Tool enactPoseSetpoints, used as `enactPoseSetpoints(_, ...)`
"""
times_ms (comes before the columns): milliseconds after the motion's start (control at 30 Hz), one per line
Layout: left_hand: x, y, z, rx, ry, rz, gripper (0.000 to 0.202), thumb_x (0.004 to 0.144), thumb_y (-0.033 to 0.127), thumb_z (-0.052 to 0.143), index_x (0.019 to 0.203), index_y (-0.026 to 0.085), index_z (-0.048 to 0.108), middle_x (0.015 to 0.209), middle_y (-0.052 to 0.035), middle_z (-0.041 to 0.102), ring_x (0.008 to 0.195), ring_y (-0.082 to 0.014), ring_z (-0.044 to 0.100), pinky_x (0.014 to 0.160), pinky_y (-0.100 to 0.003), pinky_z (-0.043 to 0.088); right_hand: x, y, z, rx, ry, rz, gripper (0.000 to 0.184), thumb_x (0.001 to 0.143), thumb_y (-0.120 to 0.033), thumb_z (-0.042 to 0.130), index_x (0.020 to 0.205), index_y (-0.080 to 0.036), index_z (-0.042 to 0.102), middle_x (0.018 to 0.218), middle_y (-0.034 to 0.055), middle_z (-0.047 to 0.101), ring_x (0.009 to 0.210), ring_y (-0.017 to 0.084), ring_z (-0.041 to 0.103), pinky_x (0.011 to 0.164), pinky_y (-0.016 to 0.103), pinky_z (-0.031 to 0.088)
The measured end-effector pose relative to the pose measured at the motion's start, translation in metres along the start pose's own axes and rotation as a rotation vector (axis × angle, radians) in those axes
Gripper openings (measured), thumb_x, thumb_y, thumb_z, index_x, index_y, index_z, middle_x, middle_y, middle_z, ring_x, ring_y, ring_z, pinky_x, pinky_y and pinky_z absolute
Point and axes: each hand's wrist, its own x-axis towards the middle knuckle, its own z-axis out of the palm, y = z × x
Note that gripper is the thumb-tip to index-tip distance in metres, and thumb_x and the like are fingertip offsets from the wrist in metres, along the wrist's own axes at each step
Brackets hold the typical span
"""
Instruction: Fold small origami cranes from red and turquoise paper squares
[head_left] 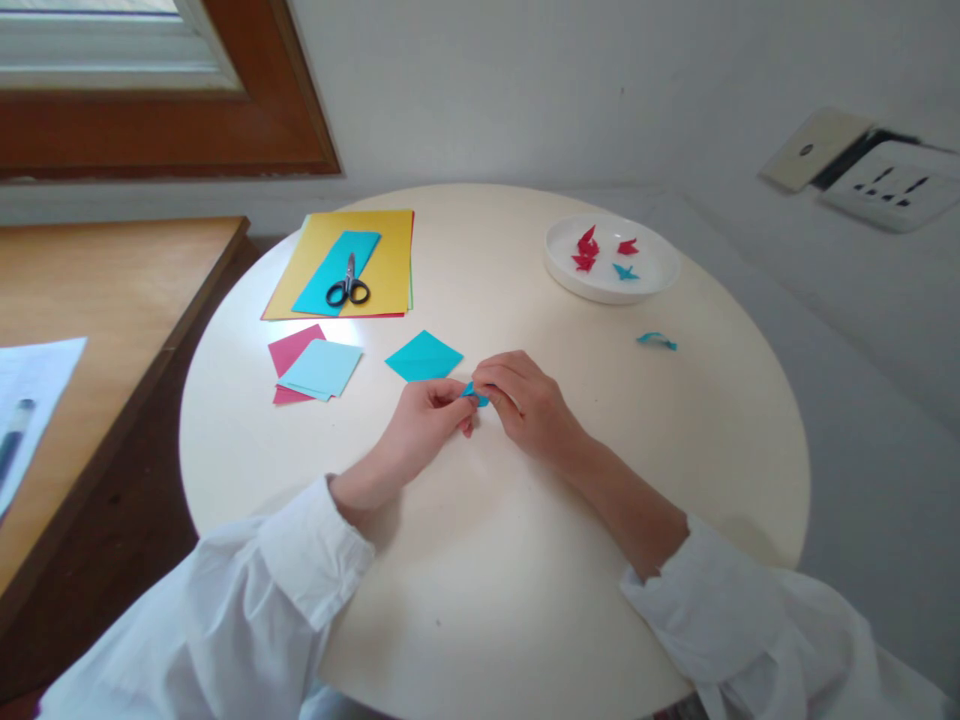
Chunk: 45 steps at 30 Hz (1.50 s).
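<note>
A small folded piece of blue paper (475,395) is pinched between my two hands over the middle of the round table. My left hand (427,418) grips its left side, thumb on top. From the right, the fingers of my right hand (529,405) close on it and cover part of it, so its full shape is hidden. Just behind my left hand lies a flat blue paper square (424,356), turned like a diamond with a faint crease across it.
Scissors (349,286) rest on a blue strip atop yellow sheets (289,285). Nearer are light blue squares (321,368) over pink ones (294,348). A white dish (611,296) holds red and blue folded paper figures. A twisted blue paper scrap (657,341) lies at right.
</note>
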Motion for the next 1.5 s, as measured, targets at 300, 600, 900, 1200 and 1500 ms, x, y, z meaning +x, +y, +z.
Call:
enactPoseSetpoints(300,-0.0014,0.0028,0.0007,-0.093,-0.010,-0.014,0.013,0.064,0.021,0.056,0.052,0.016,0.056,0.052,0.0013,0.052,0.053,-0.0100,0.047,0.055,-0.026,0.035,0.0003,-0.0001,-0.0014,0.030,-0.046,0.007,0.015,0.090,-0.012,0.045,0.083,-0.021,0.054,0.081,0.0024,0.067,0.080,0.015,0.060,0.070,0.027,0.048)
enactPoseSetpoints(600,-0.0035,0.0052,0.0019,-0.193,-0.018,-0.052,0.010,0.063,0.020,0.058,0.054,0.015,0.059,0.049,0.0026,0.049,0.051,-0.0092,0.045,0.054,-0.026,0.034,0.0008,-0.0017,-0.0025,0.030,-0.069,0.012,0.016,0.090,-0.011,0.043,0.084,-0.020,0.055,0.083,0.0027,0.068,0.081,0.015,0.061,0.069,0.025,0.048)
enactPoseSetpoints(900,-0.0032,0.0080,0.0015,-0.333,-0.060,-0.108,0.009,0.064,0.020,0.065,0.059,0.013,0.062,0.054,0.0019,0.052,0.052,-0.0083,0.045,0.055,-0.026,0.035,0.0007,-0.0008,-0.0043,0.053,-0.105,0.062,0.018,0.091,-0.014,0.041,0.084,-0.022,0.056,0.085,0.0031,0.069,0.083,0.016,0.061,0.071,0.027,0.048)
enactPoseSetpoints(1200,-0.0018,0.0034,-0.0034,-0.546,-0.191,-0.149,0.024,0.068,0.036,0.075,0.071,0.012,0.069,0.065,-0.0011,0.059,0.060,-0.0087,0.053,0.063,-0.024,0.045,0.0006,-0.0003,-0.0049,0.040,-0.102,0.064,0.019,0.090,-0.012,0.041,0.086,-0.021,0.057,0.086,0.0039,0.069,0.083,0.016,0.061,0.072,0.027,0.049)
enactPoseSetpoints(1500,-0.0010,0.0024,-0.0025,-0.493,-0.150,-0.142,0.023,0.068,0.034,0.073,0.067,0.012,0.068,0.062,-0.0005,0.059,0.058,-0.0086,0.052,0.063,-0.025,0.045,-0.0012,0.0011,-0.0020,0.061,-0.104,0.082,0.018,0.091,-0.015,0.042,0.083,-0.022,0.057,0.087,0.0045,0.068,0.087,0.016,0.061,0.078,0.031,0.051)
